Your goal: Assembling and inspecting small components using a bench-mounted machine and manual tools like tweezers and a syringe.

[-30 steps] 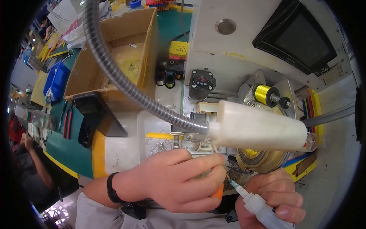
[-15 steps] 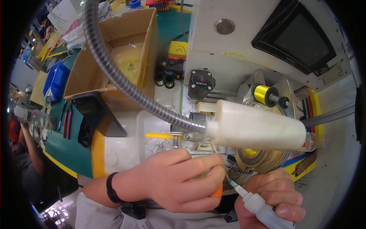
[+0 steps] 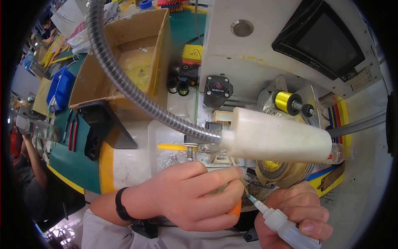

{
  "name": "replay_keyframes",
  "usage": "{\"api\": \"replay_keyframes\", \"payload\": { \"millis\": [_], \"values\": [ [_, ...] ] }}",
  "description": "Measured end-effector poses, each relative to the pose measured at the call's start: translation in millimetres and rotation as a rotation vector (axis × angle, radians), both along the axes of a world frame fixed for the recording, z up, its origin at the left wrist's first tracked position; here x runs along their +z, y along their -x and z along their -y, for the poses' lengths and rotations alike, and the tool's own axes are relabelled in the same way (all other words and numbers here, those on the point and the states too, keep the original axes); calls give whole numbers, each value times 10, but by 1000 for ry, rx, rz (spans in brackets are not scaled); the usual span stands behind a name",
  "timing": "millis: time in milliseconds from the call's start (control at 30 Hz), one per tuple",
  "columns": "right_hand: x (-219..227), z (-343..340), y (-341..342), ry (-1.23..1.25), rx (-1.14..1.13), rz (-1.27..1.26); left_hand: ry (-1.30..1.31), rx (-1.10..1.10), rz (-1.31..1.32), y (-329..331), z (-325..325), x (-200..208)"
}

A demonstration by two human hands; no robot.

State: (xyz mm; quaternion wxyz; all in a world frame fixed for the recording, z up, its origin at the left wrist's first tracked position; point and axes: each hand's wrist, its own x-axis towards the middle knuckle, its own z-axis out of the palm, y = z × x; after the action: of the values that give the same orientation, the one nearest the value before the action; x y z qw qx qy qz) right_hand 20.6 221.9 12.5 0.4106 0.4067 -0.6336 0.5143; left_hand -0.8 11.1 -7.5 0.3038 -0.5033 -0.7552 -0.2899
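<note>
My left hand (image 3: 195, 195) is closed, its fingertips pinched on a thin tan strand or stick (image 3: 234, 163) that runs past them on both sides. Something orange (image 3: 237, 208) shows at its lower fingers; I cannot tell what it is. In my right hand (image 3: 296, 207) is a small translucent squeeze bottle (image 3: 290, 232) with a white cap. Its narrow, green-stained tip (image 3: 251, 198) points up and left, at or very near the strand's lower end. Just above both hands hangs a white tapered lamp-like head (image 3: 282, 135) on a flexible metal arm (image 3: 137, 89).
A winding machine with a yellow thread spool (image 3: 287, 101) and a dark screen (image 3: 327, 43) stands at the right. A shallow tray (image 3: 154, 137) holds several small metal hooks (image 3: 170, 161). A cardboard box (image 3: 161, 50) and a propped phone (image 3: 110, 124) are left. Another person's arm (image 3: 34, 159) shows far left.
Both hands keep nearly the same pose and grip. The view has shifted very slightly, and the bottle tip has moved a touch up and left.
</note>
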Motion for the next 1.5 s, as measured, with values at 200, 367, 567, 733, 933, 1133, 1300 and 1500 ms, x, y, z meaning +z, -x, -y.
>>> {"api": "replay_keyframes", "payload": {
  "millis": [200,367,567,733,933,1133,1300,1500],
  "values": [
    [-64,3,-62,75,28,31,22,-2,7,-14,30,12],
    [134,-27,-190,494,257,397,34,-80,25,9,-42,62],
    [199,-393,-170,469,390,552,-3,-132,118,-4,-94,14],
    [129,-970,-169,258,-156,289,25,-95,198,-6,-96,-13],
    [571,-2219,-344,619,-554,203,29,-32,-12,17,-74,-1],
    [676,-2669,-82,388,-993,297,20,-1,-65,4,-117,17],
    [467,-2693,136,247,-954,427,30,13,-65,-13,-128,19],
    [279,-2213,-90,171,-1169,295,25,4,-78,10,-100,-11]
  ]
}}
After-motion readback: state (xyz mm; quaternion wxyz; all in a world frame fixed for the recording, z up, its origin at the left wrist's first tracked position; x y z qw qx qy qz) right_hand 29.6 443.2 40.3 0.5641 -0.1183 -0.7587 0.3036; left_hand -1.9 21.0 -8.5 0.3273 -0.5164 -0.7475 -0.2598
